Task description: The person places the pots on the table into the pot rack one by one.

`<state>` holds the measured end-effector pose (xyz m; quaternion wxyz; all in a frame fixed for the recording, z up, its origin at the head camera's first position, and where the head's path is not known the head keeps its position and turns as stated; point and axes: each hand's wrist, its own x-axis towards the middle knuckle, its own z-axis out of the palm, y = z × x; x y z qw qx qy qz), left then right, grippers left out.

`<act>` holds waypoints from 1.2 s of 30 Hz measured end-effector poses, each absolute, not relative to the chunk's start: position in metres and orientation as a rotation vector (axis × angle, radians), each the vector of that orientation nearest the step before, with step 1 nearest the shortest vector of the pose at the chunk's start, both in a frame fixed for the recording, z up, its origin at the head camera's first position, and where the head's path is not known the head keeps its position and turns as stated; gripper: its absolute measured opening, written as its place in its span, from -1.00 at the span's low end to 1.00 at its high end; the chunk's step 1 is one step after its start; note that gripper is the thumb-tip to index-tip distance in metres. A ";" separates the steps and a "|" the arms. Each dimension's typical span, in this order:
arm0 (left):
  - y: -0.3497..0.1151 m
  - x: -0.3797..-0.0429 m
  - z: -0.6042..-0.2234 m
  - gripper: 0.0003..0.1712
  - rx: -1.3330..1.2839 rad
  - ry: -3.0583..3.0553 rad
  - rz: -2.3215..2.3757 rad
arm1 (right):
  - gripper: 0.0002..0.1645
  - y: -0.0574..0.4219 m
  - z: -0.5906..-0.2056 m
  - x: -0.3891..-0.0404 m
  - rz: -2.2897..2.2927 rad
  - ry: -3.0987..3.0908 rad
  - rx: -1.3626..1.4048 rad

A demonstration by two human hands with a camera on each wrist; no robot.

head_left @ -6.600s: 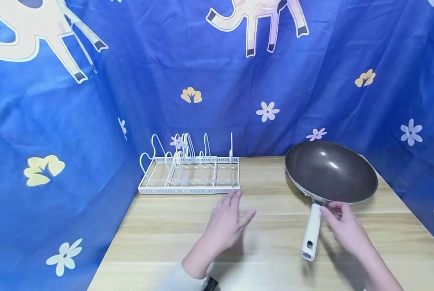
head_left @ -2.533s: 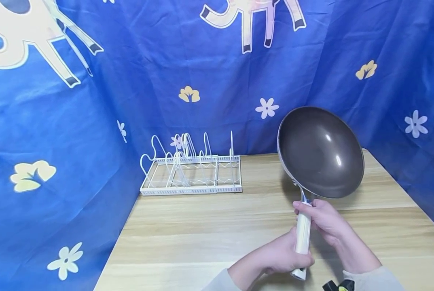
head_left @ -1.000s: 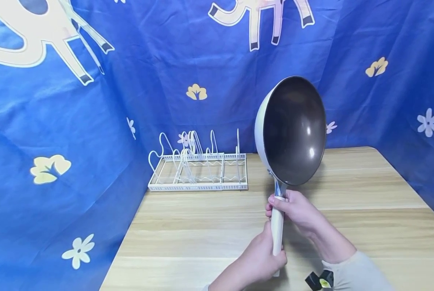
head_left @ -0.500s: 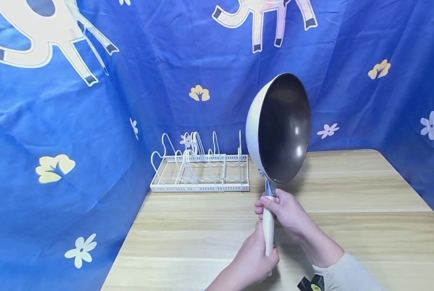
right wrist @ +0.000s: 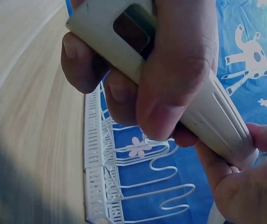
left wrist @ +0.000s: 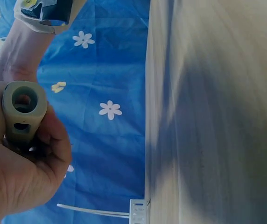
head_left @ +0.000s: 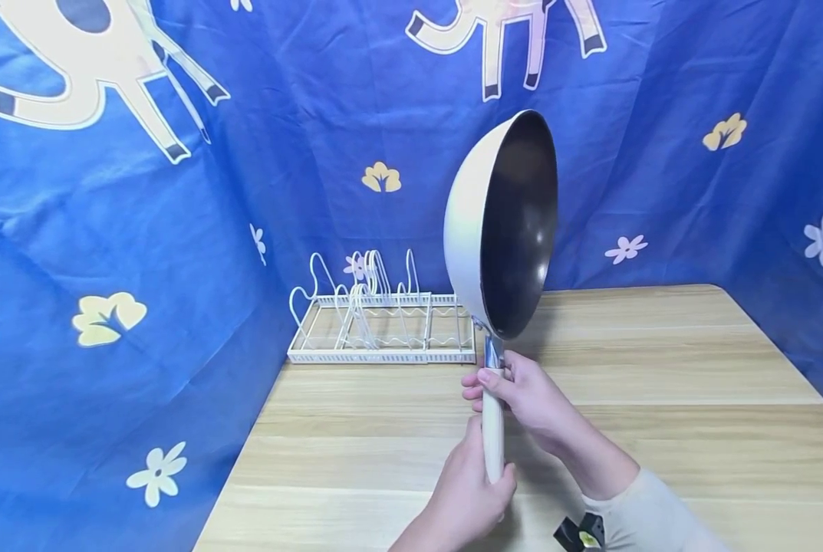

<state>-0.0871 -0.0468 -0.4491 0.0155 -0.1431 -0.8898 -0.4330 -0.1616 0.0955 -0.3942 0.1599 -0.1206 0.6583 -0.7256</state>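
Observation:
A wok [head_left: 521, 222] with a dark inside and a white outside is raised above the table, tipped on edge with its inside facing right. Its white handle [head_left: 492, 429] points down toward me. My left hand [head_left: 469, 483] grips the handle near its end; in the left wrist view the hollow handle end [left wrist: 24, 109] pokes out of the fist. Higher up, at the metal neck, my right hand [head_left: 535, 402] holds the handle with the thumb along its top. Behind and left of the wok stands a white wire pan rack [head_left: 376, 356], its right end overlapped by the wok.
The wooden table [head_left: 660, 368] carries the rack near its back left. Blue cloth [head_left: 314, 153] with animal and flower prints hangs close behind and on both sides. A black wrist device [head_left: 580, 533] sits at my right sleeve.
Earlier the wok lay on the table with my hands apart. Both hands have since taken its handle, lifted it, turned it on edge and carried it left toward the rack.

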 end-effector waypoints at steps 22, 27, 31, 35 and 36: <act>-0.071 -0.081 -0.438 -0.31 -0.299 -2.599 -1.394 | -0.53 0.066 -0.371 -0.168 -2.066 1.667 -0.694; -0.073 -0.079 -0.437 -0.27 -0.229 -2.565 -1.352 | -0.47 0.059 -0.370 -0.172 -2.032 1.662 -0.752; -0.074 -0.078 -0.437 -0.28 -0.180 -2.540 -1.380 | -0.51 0.054 -0.371 -0.176 -2.006 1.648 -0.780; -0.075 -0.078 -0.438 -0.27 -0.133 -2.529 -1.389 | -0.57 0.049 -0.373 -0.180 -1.994 1.613 -0.787; -0.075 -0.078 -0.438 -0.27 -0.124 -2.531 -1.386 | -0.58 0.048 -0.373 -0.180 -1.993 1.606 -0.791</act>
